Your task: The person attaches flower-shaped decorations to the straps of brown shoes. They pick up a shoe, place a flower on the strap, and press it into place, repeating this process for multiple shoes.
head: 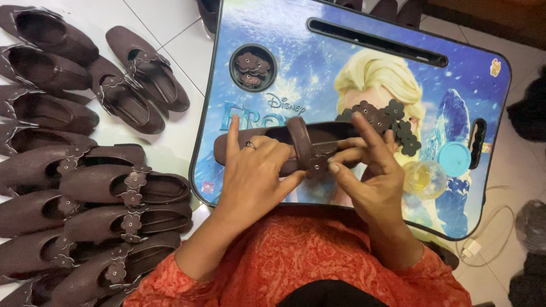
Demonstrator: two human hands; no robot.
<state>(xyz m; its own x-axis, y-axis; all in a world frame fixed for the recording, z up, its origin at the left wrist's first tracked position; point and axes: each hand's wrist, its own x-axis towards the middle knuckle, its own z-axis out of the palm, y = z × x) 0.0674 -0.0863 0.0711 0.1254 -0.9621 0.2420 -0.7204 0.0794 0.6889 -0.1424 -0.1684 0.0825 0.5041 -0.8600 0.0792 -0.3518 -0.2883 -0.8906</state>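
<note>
a brown shoe (267, 149) lies across the tabletop (318, 85), just in front of the person. the left hand (253, 173) presses down on it, fingers spread over the toe end. the right hand (369, 170) pinches a small brown flower (317, 166) against the strap (301, 142). the shoe looks light and bendy, best held by its sides; the flower looks soft and thin, easy to crease.
</note>
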